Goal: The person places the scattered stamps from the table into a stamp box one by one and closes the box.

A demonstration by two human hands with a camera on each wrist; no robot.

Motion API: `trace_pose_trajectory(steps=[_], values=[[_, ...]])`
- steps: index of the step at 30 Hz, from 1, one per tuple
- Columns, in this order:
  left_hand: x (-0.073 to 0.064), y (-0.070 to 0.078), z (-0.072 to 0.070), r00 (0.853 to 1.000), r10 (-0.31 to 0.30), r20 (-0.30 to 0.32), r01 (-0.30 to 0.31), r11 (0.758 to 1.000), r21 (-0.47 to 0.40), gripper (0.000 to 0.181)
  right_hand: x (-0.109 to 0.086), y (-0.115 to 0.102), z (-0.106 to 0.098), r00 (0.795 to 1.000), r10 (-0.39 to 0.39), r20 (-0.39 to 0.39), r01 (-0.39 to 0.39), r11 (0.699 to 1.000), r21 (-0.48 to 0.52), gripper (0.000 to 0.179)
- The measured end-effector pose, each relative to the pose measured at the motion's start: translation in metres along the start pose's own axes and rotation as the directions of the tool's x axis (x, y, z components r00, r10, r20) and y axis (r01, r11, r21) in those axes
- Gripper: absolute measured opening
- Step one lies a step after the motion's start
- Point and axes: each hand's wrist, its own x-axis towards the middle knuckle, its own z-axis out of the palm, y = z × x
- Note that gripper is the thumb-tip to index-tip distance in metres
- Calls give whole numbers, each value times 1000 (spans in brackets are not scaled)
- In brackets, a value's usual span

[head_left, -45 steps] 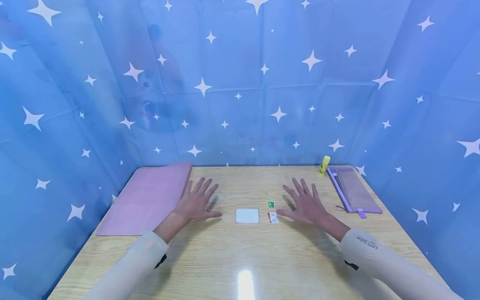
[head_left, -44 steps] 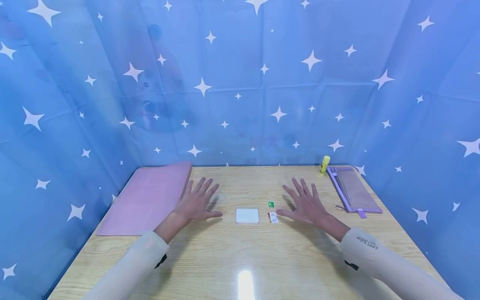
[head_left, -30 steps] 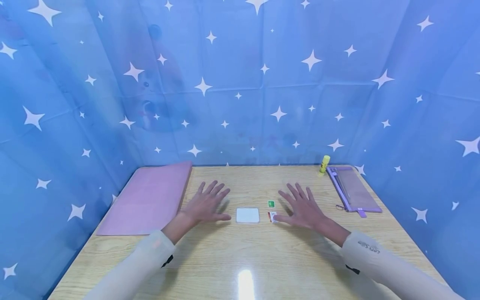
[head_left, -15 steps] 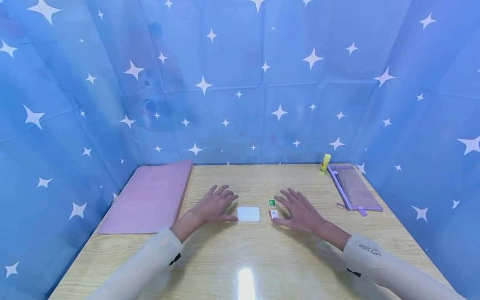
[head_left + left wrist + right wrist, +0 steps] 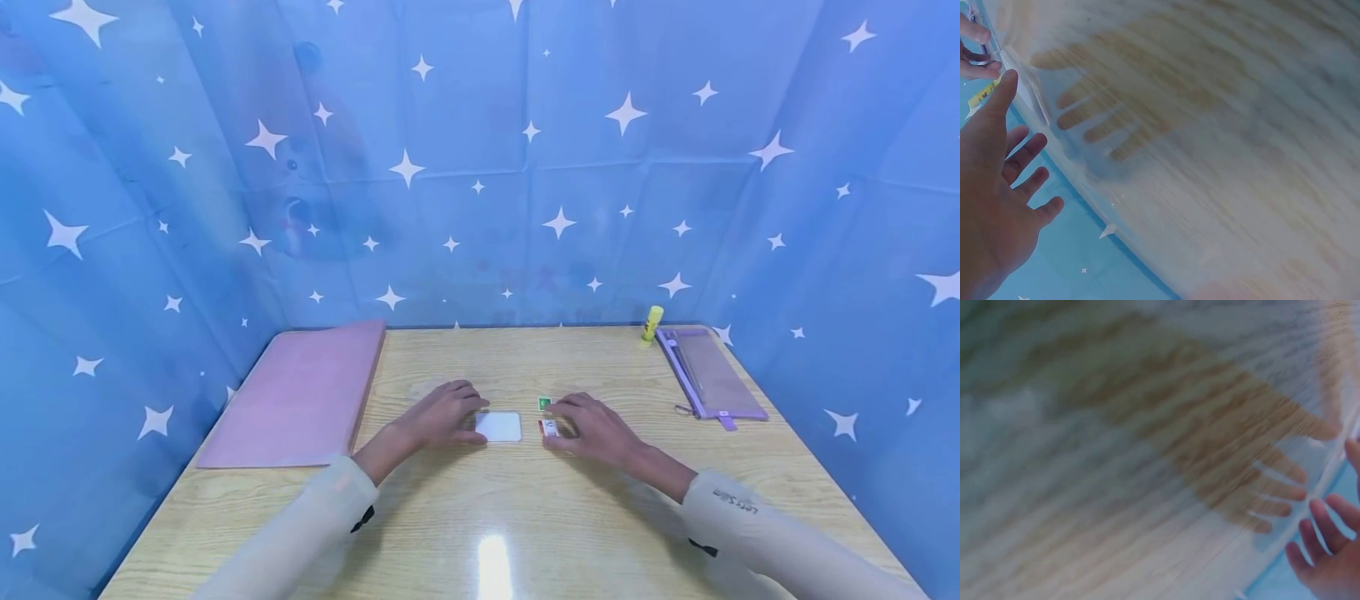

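Table (image 5: 420,517): pink folder (image 5: 292,396) left, purple pouch (image 5: 723,379) far right, looks like something slim (image 5: 686,367) inside. Left hand (image 5: 444,412) and right hand (image 5: 598,429) loosely curved, thumbs apart, gripping nothing, beside the central white card (image 5: 501,427) and red-white piece (image 5: 549,428) respectively.

On the wood-grain tabletop (image 5: 420,533) I see a pink folder (image 5: 300,392) at left, a white rectangle (image 5: 502,427), green square (image 5: 544,403) and red-and-white piece (image 5: 549,428) midway, and a yellow tube (image 5: 652,323) beside a purple-edged pouch (image 5: 718,375).
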Motion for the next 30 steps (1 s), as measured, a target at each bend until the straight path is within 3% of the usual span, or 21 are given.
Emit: trace_pose_trajectory(steps=[11,18,24,30], values=[[-1,4,6,988,-141,54,149,971,-185,62,2,-2,-2,998,30,56,-34,996,82,29],[-5,3,7,984,-169,57,178,937,-301,57,5,-1,0,997,23,74,-33,990,140,29],[-5,3,8,982,-184,44,189,930,-317,56,5,-3,-3,999,13,50,-21,985,170,28],[-2,4,7,980,-189,61,198,939,-281,55,3,-4,-1,998,26,53,-36,982,188,28]])
